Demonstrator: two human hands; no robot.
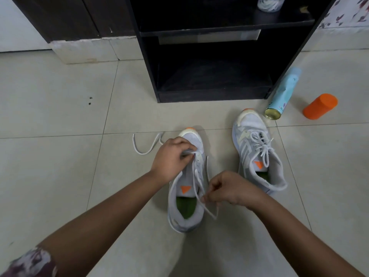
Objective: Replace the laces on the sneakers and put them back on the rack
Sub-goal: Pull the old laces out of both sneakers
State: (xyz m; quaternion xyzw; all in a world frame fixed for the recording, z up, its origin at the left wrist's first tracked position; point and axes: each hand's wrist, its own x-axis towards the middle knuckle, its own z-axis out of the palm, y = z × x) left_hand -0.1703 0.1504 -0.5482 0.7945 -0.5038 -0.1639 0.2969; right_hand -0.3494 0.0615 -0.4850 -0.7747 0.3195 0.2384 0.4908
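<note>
Two grey sneakers with orange tongue marks stand on the tiled floor. The near sneaker (185, 198) is partly laced. My left hand (171, 156) grips it near the toe, fingers curled at the lowest eyelets. My right hand (225, 188) pinches a grey lace end (207, 210) beside the shoe's opening. The lace's other end (143, 146) trails on the floor to the left. The second sneaker (257, 152) stands to the right, fully laced and tied. The black shoe rack (209, 94) stands behind them with its bottom shelf bare.
A light blue spray can (283, 92) lies on the floor right of the rack, with an orange cylinder (320, 106) beside it. A clear tub holding white laces (269, 4) sits on the rack's upper shelf. A dark cabinet stands at the far left.
</note>
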